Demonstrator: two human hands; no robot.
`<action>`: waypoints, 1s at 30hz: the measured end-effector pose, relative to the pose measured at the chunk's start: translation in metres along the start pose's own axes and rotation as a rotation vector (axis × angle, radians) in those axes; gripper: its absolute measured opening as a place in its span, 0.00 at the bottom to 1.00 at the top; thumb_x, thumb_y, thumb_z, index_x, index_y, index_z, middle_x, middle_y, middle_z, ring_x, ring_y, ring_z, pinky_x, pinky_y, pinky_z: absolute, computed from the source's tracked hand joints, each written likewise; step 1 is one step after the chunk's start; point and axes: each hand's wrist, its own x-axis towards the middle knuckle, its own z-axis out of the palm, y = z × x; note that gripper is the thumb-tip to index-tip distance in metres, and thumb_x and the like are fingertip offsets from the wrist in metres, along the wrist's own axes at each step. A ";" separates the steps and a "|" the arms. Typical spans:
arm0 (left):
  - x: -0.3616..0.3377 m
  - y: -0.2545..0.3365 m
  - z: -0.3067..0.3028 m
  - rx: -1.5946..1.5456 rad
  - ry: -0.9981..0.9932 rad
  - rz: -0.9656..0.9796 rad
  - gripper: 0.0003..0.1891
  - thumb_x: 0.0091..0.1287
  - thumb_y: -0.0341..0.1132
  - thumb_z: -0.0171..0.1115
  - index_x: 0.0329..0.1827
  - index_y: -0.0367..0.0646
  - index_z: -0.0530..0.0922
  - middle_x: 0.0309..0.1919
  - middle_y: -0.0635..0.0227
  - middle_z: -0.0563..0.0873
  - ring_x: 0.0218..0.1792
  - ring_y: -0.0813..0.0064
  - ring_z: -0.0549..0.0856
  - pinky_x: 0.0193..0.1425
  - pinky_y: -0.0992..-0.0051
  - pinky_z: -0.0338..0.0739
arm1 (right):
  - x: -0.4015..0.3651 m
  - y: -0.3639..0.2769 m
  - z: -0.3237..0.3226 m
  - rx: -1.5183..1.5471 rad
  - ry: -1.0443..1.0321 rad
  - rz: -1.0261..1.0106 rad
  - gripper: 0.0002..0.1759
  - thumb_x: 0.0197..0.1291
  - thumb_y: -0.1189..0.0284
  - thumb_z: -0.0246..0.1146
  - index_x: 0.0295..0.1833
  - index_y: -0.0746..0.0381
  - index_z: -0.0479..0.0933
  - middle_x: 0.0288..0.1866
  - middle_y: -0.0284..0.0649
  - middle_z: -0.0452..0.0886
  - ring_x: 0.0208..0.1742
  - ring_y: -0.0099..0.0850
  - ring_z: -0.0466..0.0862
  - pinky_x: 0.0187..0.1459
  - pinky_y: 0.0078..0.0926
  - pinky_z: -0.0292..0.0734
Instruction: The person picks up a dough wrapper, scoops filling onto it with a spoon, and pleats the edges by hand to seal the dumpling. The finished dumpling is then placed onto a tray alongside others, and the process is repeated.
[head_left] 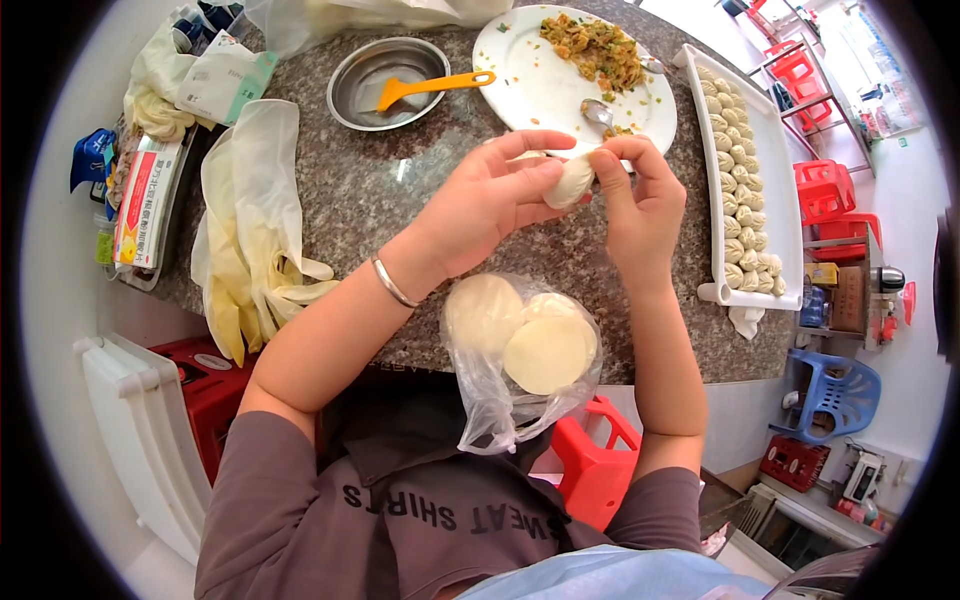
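A pale, pleated dumpling (572, 183) is held above the counter between both hands. My left hand (490, 195), with a silver bangle on its wrist, cups it in curled fingers. At the dumpling's right edge, my right hand (640, 195) pinches the dough between thumb and forefinger. Round dough wrappers (548, 355) lie in a clear plastic bag (478, 405) at the counter's near edge. Beyond the hands, a white plate (515, 85) carries chopped filling (595, 52) and a metal spoon (598, 114).
A white tray (708, 215) of several pleated dumplings (738, 180) stands at right. A metal bowl (350, 75) with an orange scraper (430, 88) sits at back left. Pale rubber gloves (250, 235) hang over the left edge. A red stool (590, 460) is below.
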 end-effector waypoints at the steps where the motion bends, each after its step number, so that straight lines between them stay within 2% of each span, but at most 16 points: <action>1: 0.001 0.001 -0.002 -0.003 -0.002 0.004 0.15 0.75 0.34 0.55 0.60 0.39 0.75 0.53 0.62 0.83 0.54 0.69 0.84 0.58 0.73 0.81 | 0.002 0.000 -0.003 0.122 -0.011 0.088 0.06 0.62 0.75 0.66 0.37 0.68 0.79 0.37 0.37 0.82 0.39 0.25 0.80 0.45 0.22 0.75; 2: 0.002 0.002 -0.007 -0.052 -0.054 -0.040 0.16 0.75 0.35 0.54 0.61 0.38 0.74 0.54 0.60 0.83 0.55 0.66 0.84 0.58 0.72 0.82 | 0.003 0.000 -0.006 0.244 -0.023 0.178 0.06 0.63 0.75 0.66 0.38 0.68 0.80 0.38 0.36 0.83 0.40 0.24 0.80 0.46 0.21 0.75; 3: 0.003 0.003 -0.010 -0.100 -0.104 -0.083 0.17 0.76 0.36 0.53 0.63 0.38 0.73 0.56 0.58 0.82 0.56 0.63 0.84 0.58 0.71 0.83 | 0.005 -0.001 -0.009 0.244 -0.026 0.176 0.06 0.63 0.75 0.66 0.38 0.68 0.80 0.38 0.36 0.83 0.40 0.24 0.80 0.46 0.21 0.75; 5: 0.003 0.003 -0.011 -0.116 -0.115 -0.095 0.17 0.76 0.36 0.52 0.63 0.37 0.73 0.56 0.57 0.82 0.55 0.62 0.85 0.58 0.71 0.83 | 0.010 -0.003 -0.017 0.390 -0.193 0.232 0.05 0.63 0.78 0.65 0.41 0.69 0.81 0.40 0.36 0.83 0.42 0.22 0.80 0.48 0.21 0.75; 12: 0.001 0.005 -0.006 -0.126 -0.068 -0.116 0.18 0.77 0.38 0.53 0.64 0.36 0.71 0.54 0.54 0.83 0.53 0.62 0.86 0.57 0.72 0.84 | 0.011 0.015 -0.023 0.376 -0.214 0.081 0.05 0.61 0.81 0.66 0.43 0.69 0.82 0.40 0.38 0.83 0.45 0.24 0.80 0.51 0.23 0.75; 14: 0.001 0.006 -0.009 -0.113 -0.065 -0.113 0.19 0.76 0.39 0.54 0.65 0.37 0.70 0.54 0.55 0.83 0.54 0.63 0.86 0.56 0.73 0.84 | 0.012 0.020 -0.025 0.359 -0.200 0.144 0.12 0.57 0.80 0.70 0.48 0.69 0.82 0.42 0.38 0.83 0.46 0.25 0.80 0.53 0.24 0.75; 15: 0.001 0.007 -0.008 -0.095 -0.065 -0.119 0.21 0.76 0.40 0.55 0.66 0.37 0.69 0.55 0.55 0.82 0.54 0.64 0.85 0.55 0.73 0.84 | 0.013 0.018 -0.025 0.354 -0.204 0.140 0.12 0.57 0.80 0.70 0.48 0.69 0.82 0.42 0.38 0.83 0.46 0.25 0.80 0.53 0.24 0.75; 17: -0.001 0.010 -0.004 -0.013 0.001 -0.103 0.22 0.75 0.40 0.56 0.67 0.38 0.67 0.55 0.56 0.83 0.53 0.66 0.86 0.54 0.74 0.85 | 0.016 0.010 -0.027 0.332 -0.147 0.002 0.22 0.51 0.77 0.74 0.54 0.67 0.81 0.44 0.38 0.83 0.47 0.27 0.80 0.55 0.26 0.75; 18: -0.002 0.010 0.000 0.071 0.071 -0.091 0.24 0.75 0.41 0.57 0.69 0.39 0.66 0.54 0.57 0.83 0.52 0.67 0.86 0.52 0.75 0.85 | 0.018 -0.002 -0.027 0.204 -0.170 -0.041 0.31 0.45 0.75 0.76 0.58 0.65 0.79 0.47 0.36 0.83 0.49 0.26 0.80 0.57 0.30 0.75; 22: -0.005 -0.001 0.000 0.206 0.028 -0.036 0.29 0.74 0.42 0.58 0.73 0.41 0.60 0.53 0.59 0.84 0.49 0.70 0.87 0.51 0.76 0.84 | 0.012 -0.023 -0.029 -0.257 -0.512 -0.160 0.26 0.45 0.71 0.75 0.53 0.61 0.81 0.47 0.42 0.84 0.48 0.38 0.83 0.55 0.36 0.75; 23: -0.006 -0.002 -0.001 0.222 0.012 -0.041 0.29 0.75 0.43 0.56 0.74 0.42 0.59 0.52 0.58 0.84 0.49 0.70 0.87 0.50 0.76 0.84 | 0.009 -0.030 -0.032 -0.276 -0.537 -0.098 0.23 0.45 0.72 0.74 0.50 0.61 0.81 0.45 0.45 0.84 0.47 0.43 0.83 0.51 0.36 0.76; 24: -0.006 -0.003 0.000 0.236 -0.013 -0.048 0.30 0.76 0.44 0.54 0.75 0.43 0.57 0.52 0.58 0.84 0.48 0.71 0.87 0.50 0.76 0.84 | 0.008 -0.033 -0.037 -0.326 -0.503 -0.135 0.21 0.44 0.74 0.75 0.47 0.64 0.82 0.45 0.43 0.85 0.47 0.37 0.85 0.51 0.31 0.77; 26: -0.008 0.002 0.012 0.237 -0.051 -0.118 0.29 0.78 0.46 0.48 0.76 0.44 0.55 0.52 0.55 0.84 0.50 0.70 0.87 0.50 0.76 0.84 | 0.004 -0.038 -0.057 -0.290 -0.418 -0.073 0.21 0.46 0.74 0.75 0.48 0.64 0.82 0.45 0.41 0.85 0.47 0.35 0.84 0.51 0.30 0.77; 27: -0.011 0.006 0.020 0.294 -0.052 -0.116 0.28 0.79 0.48 0.44 0.77 0.44 0.55 0.53 0.52 0.83 0.50 0.69 0.87 0.50 0.75 0.83 | 0.001 -0.036 -0.072 -0.271 -0.346 0.011 0.20 0.48 0.75 0.74 0.49 0.63 0.81 0.46 0.39 0.84 0.48 0.30 0.83 0.52 0.28 0.76; 28: -0.011 0.005 0.021 0.288 -0.086 -0.120 0.28 0.79 0.48 0.44 0.77 0.44 0.55 0.53 0.52 0.83 0.50 0.69 0.87 0.50 0.75 0.83 | 0.001 -0.038 -0.089 -0.307 -0.288 0.039 0.20 0.50 0.75 0.74 0.50 0.63 0.81 0.47 0.36 0.84 0.49 0.26 0.82 0.54 0.26 0.76; 30: -0.011 0.006 0.020 0.310 -0.089 -0.123 0.28 0.79 0.48 0.44 0.77 0.44 0.55 0.54 0.51 0.83 0.50 0.68 0.87 0.51 0.75 0.83 | 0.001 -0.023 -0.129 -0.349 -0.085 0.000 0.21 0.52 0.73 0.73 0.53 0.62 0.80 0.43 0.36 0.85 0.45 0.27 0.84 0.51 0.26 0.78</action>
